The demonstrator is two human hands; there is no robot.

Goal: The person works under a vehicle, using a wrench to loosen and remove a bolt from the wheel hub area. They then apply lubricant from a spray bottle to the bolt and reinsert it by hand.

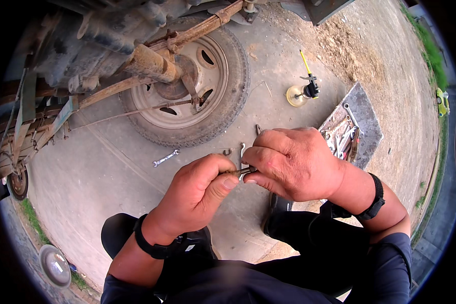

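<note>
In the centre of the head view my left hand (195, 195) pinches a small, thin metal fitting (243, 171) between thumb and forefinger. My right hand (296, 164) is closed on the other, darker end of it, with the fingers curled over the top; their grip hides much of the piece. Just behind the hands a wrench (242, 148) lies on the concrete, partly covered. Another double open-ended wrench (165, 157) lies farther left, below the tyre.
A vehicle's rusty axle (154, 66) and spring sit upper left, beside a tyred wheel (228, 91). An oil can (299, 95) stands upper right, near a metal tray (367, 126) of tools. Gravel (349, 40) borders the concrete. A round metal lid (54, 263) lies lower left.
</note>
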